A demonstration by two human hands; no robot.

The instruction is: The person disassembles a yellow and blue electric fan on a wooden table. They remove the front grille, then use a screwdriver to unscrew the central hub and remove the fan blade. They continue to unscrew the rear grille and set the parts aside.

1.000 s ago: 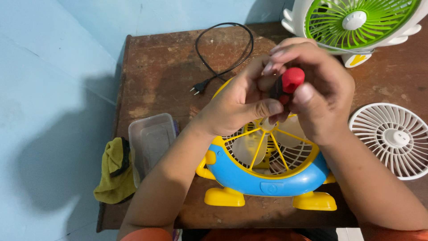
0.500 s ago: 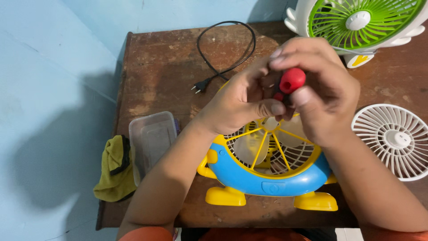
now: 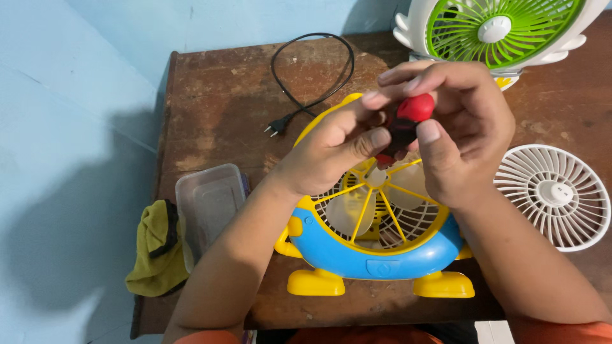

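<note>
We've got both hands pinched on the red-handled screwdriver [image 3: 408, 124], left hand [image 3: 331, 150] low, right hand [image 3: 462, 127] on top, over the blue-yellow fan [image 3: 376, 223] on the tabletop [image 3: 217, 108]. One slip and the tip probably stabs through the grille into a blade.

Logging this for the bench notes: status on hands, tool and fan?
Both hands, left hand and right hand, grip the red-handled screwdriver, upright over the yellow-and-blue fan hub. Tip hidden by fingers. Nothing blocking.

The fan [image 3: 373, 245] is blue with yellow feet and grille; the screwdriver [image 3: 408, 121] is red and black. Another fan [image 3: 494, 28] is green and white, the cloth [image 3: 153, 248] is olive, and the worktop [image 3: 223, 95] is brown.
</note>
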